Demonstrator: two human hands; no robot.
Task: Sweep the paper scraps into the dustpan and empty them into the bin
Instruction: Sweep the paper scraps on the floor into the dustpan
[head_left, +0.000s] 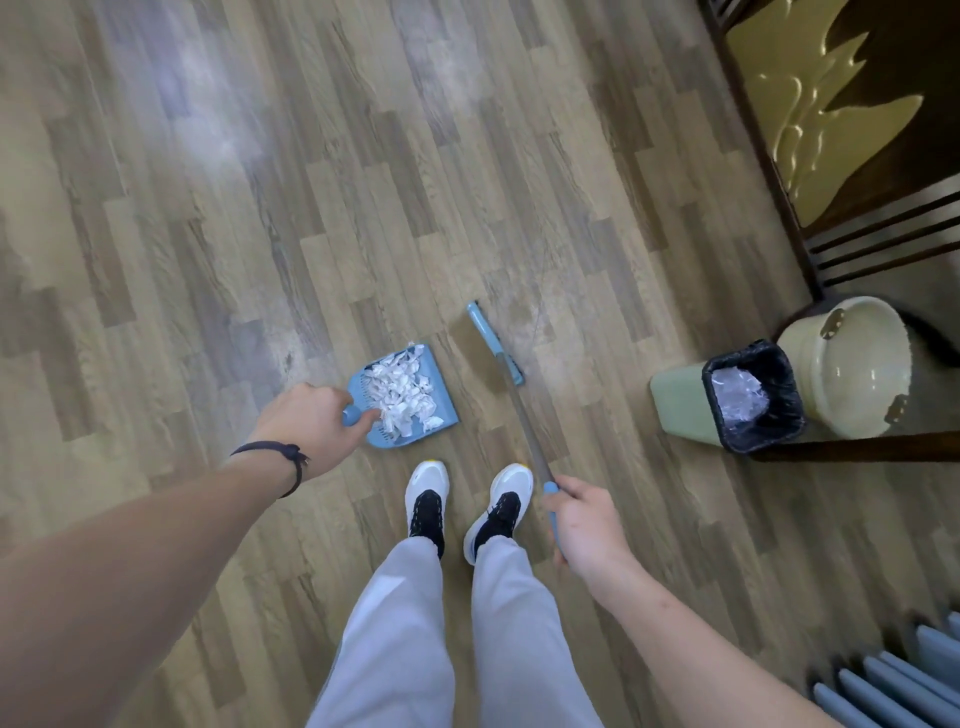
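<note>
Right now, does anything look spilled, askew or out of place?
Nothing stands out. The paper scraps sit inside the blue dustpan held by the left hand; the right hand holds the broom. The lined bin stands upright.

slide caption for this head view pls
Left hand holds a dustpan full of paper scraps, right hand the broom, bin nearby.

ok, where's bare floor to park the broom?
Wide bare floor beyond the dustpan and the broom head; also the strip between broom and bin. Crowded around the bin: cream pot, chair legs.
</note>
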